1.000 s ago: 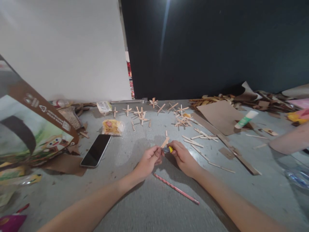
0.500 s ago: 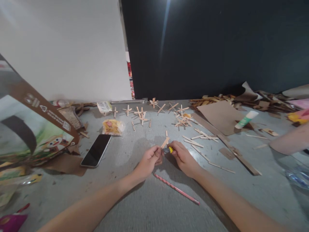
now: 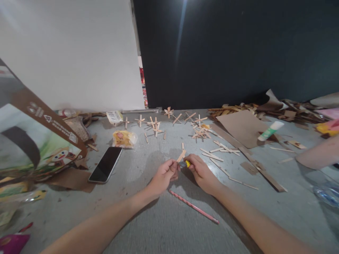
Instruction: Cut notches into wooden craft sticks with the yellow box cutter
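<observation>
Both hands meet near the middle of the bench [image 3: 148,218], close together. The left hand [image 3: 167,172] is pinched, thumb against fingers, on the lower end of a slanting wooden stick [image 3: 181,155]. The right hand [image 3: 200,168] is clamped around a small yellow-and-grey tool [image 3: 188,163], whose grey end reaches across to the left fingertips, just below the slanting stick. The exact contact there is too small to tell. Just behind, another wooden stick [image 3: 182,145] points away from the person, partly covered by the slanting one.

Nearer the person, below the hands, a pink striped pencil [image 3: 194,207] lies diagonally. To the right of the right hand, loose sticks [image 3: 212,155] are scattered, some overlapping. Beyond the hands stands a loose row of crossed stick pieces [image 3: 140,120], with a denser stick pile [image 3: 201,132] toward its right end.

On the left side, a dark-screened phone [image 3: 105,164] lies flat, with a yellow packaged item [image 3: 124,139] just beyond it and a large printed bag [image 3: 62,132] at the edge of the view. On the right, a white-and-green glue stick [image 3: 271,131] lies tilted beside a brown cardboard sheet [image 3: 238,125]; a narrow cardboard strip [image 3: 268,178] lies nearer the person.
</observation>
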